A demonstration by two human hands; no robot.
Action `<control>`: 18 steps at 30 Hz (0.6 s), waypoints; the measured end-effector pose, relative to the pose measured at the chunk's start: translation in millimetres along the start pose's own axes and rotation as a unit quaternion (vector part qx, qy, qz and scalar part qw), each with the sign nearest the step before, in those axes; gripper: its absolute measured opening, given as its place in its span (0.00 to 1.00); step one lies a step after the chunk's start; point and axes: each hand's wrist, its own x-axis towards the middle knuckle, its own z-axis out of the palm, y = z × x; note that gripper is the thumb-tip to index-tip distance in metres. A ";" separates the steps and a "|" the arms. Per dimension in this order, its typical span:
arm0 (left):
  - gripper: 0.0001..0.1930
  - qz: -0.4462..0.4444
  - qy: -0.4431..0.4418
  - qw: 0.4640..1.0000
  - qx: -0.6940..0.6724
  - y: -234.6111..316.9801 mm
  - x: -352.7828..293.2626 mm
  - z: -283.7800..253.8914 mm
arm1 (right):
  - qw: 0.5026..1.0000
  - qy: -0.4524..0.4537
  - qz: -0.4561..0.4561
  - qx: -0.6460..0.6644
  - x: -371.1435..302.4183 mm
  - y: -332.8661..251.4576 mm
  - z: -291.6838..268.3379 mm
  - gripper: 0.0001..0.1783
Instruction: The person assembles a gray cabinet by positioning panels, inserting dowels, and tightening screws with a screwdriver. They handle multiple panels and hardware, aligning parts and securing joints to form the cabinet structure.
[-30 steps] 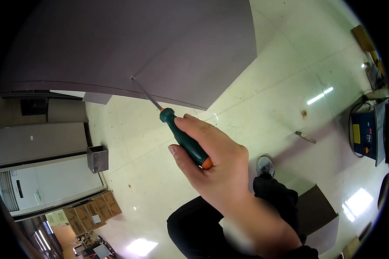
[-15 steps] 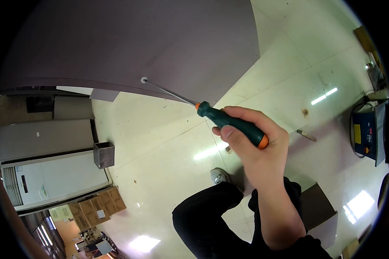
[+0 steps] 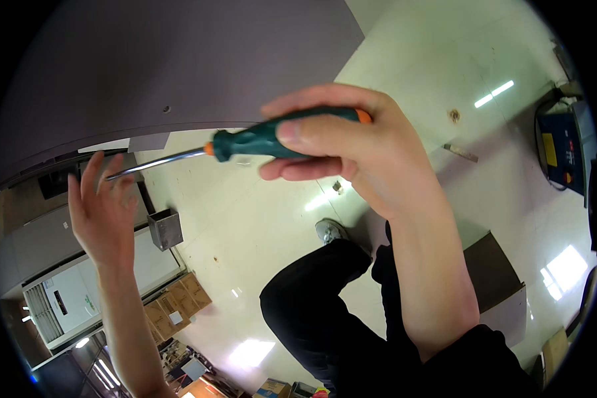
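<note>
My right hand (image 3: 365, 139) is wrapped round the green handle of a screwdriver (image 3: 252, 139), which has orange ends. Its metal shaft points left, away from the panel. My left hand (image 3: 105, 212) is raised at the left, slightly blurred, fingers apart. The screwdriver's tip lies by those fingers; whether they touch is unclear. Above both hands spreads a large grey-brown panel (image 3: 212, 60). A small round hole (image 3: 166, 109) shows in it near its lower edge. Below the shaft, a small pale shape (image 3: 243, 160) is too indistinct to name.
A grey metal box (image 3: 165, 229) stands on the floor at left, beside a white air-conditioner cabinet (image 3: 79, 298) and cardboard boxes (image 3: 187, 295). Rightward are a loose flat strip (image 3: 461, 152), a blue machine (image 3: 560, 149) and a dark open box (image 3: 491, 272). My shoe (image 3: 330, 230) is below.
The screwdriver has left the panel and swung leftward and up in my right hand. The white round piece at its tip no longer shows there; a hole does. My left hand has come into view.
</note>
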 end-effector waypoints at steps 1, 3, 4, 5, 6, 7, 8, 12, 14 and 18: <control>0.27 0.000 0.013 1.000 0.024 -9.6 9.3 6.3 | 1.000 -0.004 -0.009 0.004 -0.2 0.8 -0.9 0.18; 0.25 0.003 0.049 0.996 0.078 -24.3 19.2 18.8 | 0.999 0.010 -0.041 -0.004 -3.7 -3.9 -8.6 0.17; 0.22 0.010 0.070 0.995 0.068 -43.0 25.1 17.2 | 0.998 0.027 -0.057 0.009 -3.5 -7.3 -15.4 0.16; 0.21 -0.001 0.071 0.995 0.074 -65.1 28.2 17.3 | 0.996 0.047 -0.075 0.022 -4.2 -11.1 -20.0 0.16; 0.19 -0.010 0.080 0.993 0.084 -86.3 24.7 14.8 | 0.991 0.064 -0.116 -0.026 -7.5 -12.9 -25.9 0.20; 0.19 -0.061 0.093 0.988 0.104 -112.8 21.4 29.2 | 0.987 0.099 -0.125 -0.013 -8.8 -17.1 -37.4 0.22; 0.19 -0.099 0.064 0.985 0.129 -152.7 19.5 29.7 | 0.982 0.132 -0.133 0.002 -8.4 -20.4 -50.5 0.25; 0.15 -0.326 -0.034 0.924 0.197 -359.4 -18.3 31.5 | 0.960 0.204 -0.182 -0.054 -19.6 -15.5 -52.3 0.22; 0.14 -0.398 -0.018 0.889 0.225 -463.3 -57.6 35.8 | 0.964 0.194 -0.161 -0.086 -26.5 -11.8 -66.4 0.21; 0.12 -0.644 0.056 0.762 -0.042 -589.7 -168.3 96.7 | 0.978 0.181 -0.079 -0.066 -50.7 6.2 -127.0 0.25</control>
